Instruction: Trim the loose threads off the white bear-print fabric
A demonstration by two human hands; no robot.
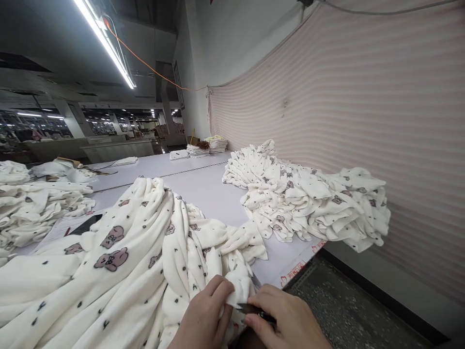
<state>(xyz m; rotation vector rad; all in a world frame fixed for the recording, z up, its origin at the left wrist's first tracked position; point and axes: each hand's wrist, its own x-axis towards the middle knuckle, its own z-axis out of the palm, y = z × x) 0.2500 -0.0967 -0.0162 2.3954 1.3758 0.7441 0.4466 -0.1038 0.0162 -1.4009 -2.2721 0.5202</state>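
At the table's near edge, my left hand (pixel 208 312) is closed on a fold of white fleece fabric (pixel 123 271) printed with mauve bears and small dark marks. My right hand (pixel 286 315) grips small black thread snips (pixel 256 310), partly hidden by the fingers. Their pointed tip lies against the fold beside my left fingers; I cannot tell whether the blades are apart. The same cloth spreads in a bunched heap to the left.
Another heap of the printed fabric (pixel 308 198) lies on the table (pixel 207 194) at right, overhanging its edge. More cloth (pixel 39 208) and a dark flat object (pixel 86 224) are at left. Folded stacks (pixel 198 150) stand at the back. A striped curtain (pixel 345 97) hangs along the right.
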